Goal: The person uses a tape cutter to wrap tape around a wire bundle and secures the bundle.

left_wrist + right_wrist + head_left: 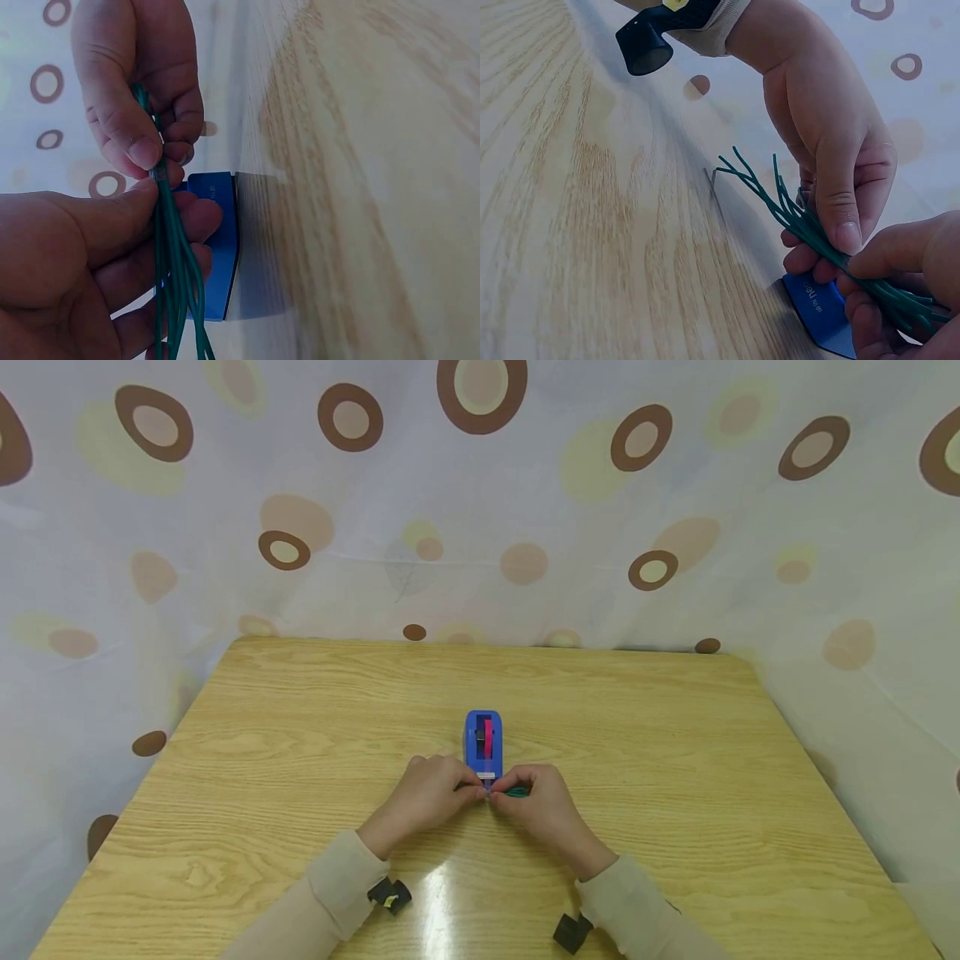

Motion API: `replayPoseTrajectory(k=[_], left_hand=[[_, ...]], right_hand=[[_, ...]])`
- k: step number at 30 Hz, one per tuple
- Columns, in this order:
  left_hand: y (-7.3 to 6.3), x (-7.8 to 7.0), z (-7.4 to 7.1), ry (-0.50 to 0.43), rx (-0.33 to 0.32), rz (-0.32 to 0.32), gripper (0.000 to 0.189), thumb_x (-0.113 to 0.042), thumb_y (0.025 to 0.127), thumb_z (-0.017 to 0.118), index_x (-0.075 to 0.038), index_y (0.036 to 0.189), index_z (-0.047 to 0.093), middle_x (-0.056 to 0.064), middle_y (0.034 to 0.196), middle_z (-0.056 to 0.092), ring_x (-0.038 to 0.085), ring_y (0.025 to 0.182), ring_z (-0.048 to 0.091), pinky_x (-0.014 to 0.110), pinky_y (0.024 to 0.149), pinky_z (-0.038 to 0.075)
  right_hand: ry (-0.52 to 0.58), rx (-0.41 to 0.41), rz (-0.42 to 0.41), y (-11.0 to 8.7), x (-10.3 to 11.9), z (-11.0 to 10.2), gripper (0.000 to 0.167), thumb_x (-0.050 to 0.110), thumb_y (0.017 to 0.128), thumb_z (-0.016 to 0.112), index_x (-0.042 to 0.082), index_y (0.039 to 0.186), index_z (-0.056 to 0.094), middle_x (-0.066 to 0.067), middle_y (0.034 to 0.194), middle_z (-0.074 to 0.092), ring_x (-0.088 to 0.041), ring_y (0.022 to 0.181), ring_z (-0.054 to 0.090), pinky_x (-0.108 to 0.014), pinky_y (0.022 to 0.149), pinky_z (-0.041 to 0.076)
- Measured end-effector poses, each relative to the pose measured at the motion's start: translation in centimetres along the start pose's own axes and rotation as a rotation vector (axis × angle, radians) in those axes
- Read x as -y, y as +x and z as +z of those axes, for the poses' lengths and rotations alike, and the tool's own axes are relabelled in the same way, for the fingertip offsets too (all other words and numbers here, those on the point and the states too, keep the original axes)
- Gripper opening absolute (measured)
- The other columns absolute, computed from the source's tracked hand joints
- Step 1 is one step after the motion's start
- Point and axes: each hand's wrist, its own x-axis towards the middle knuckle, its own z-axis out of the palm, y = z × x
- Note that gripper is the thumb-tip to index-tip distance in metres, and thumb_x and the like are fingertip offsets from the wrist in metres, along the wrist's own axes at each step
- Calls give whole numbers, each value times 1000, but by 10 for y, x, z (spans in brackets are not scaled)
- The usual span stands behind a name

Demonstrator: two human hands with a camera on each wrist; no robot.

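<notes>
Both hands meet at the front of a blue tape dispenser (474, 760), which carries a roll with a pink core (488, 739). Between them is a bundle of thin green wires (810, 229), its loose ends fanning out on either side. My left hand (431, 797) pinches the bundle near its middle with thumb and fingertips. Close beside it, my right hand (543, 806) pinches the same spot, thumb tip almost against the left thumb. A short band of clear tape (159, 173) shows around the wires there, partly hidden by fingertips.
The wood-grain table (300, 718) extends around the hands and dispenser. Behind and at the sides hangs a pale curtain (480, 510) with brown rings and ovals. A black camera (390, 894) sits at the left cuff, another black camera (572, 933) at the right.
</notes>
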Motion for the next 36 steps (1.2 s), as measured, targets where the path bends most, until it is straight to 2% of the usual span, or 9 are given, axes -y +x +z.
replayPoseTrajectory(k=[5, 11, 17, 23, 29, 36], left_hand=[[0, -1, -2, 7, 11, 5, 15, -31, 94, 68, -24, 90, 81, -13, 85, 71, 5, 78, 61, 41, 73, 40], [0, -2, -5, 15, 31, 5, 16, -31, 95, 67, -24, 92, 81, -13, 84, 71, 4, 74, 59, 40, 71, 40], [1, -2, -4, 7, 34, -3, 15, -30, 95, 67, -25, 93, 81, -13, 88, 72, 5, 80, 62, 45, 75, 40], [0, 0, -2, -70, 9, -23, 12, -27, 93, 70, -23, 92, 81, -12, 89, 73, 9, 85, 64, 51, 81, 38], [-1, 2, 1, -125, -18, -47, 10, -27, 92, 72, -23, 92, 81, -12, 88, 73, 8, 86, 64, 55, 85, 36], [-1, 3, 2, -102, -64, -55, 9, -28, 91, 73, -23, 89, 82, -13, 86, 72, 7, 84, 64, 51, 83, 35]], right_hand=[[-3, -29, -4, 9, -30, 3, 5, 3, 82, 79, 0, 82, 75, -5, 87, 72, -17, 85, 62, -27, 75, 50], [-24, -48, -34, 9, -29, 4, 6, -1, 81, 77, 4, 80, 76, -4, 84, 72, -17, 85, 64, -27, 76, 51], [-63, -62, -54, 9, -29, 5, 4, 0, 80, 79, 4, 81, 77, -3, 83, 73, -15, 85, 66, -27, 78, 51], [-81, -73, -56, 8, -28, 5, 4, 1, 79, 79, 1, 82, 76, -1, 82, 73, -15, 85, 66, -27, 78, 52], [-95, -75, -40, 7, -25, 6, 5, 1, 80, 78, 5, 82, 76, 1, 83, 72, -15, 85, 64, -29, 78, 51], [-77, -67, -30, 8, -25, 6, 7, 4, 83, 78, 8, 88, 75, 0, 89, 72, -15, 87, 64, -30, 80, 51]])
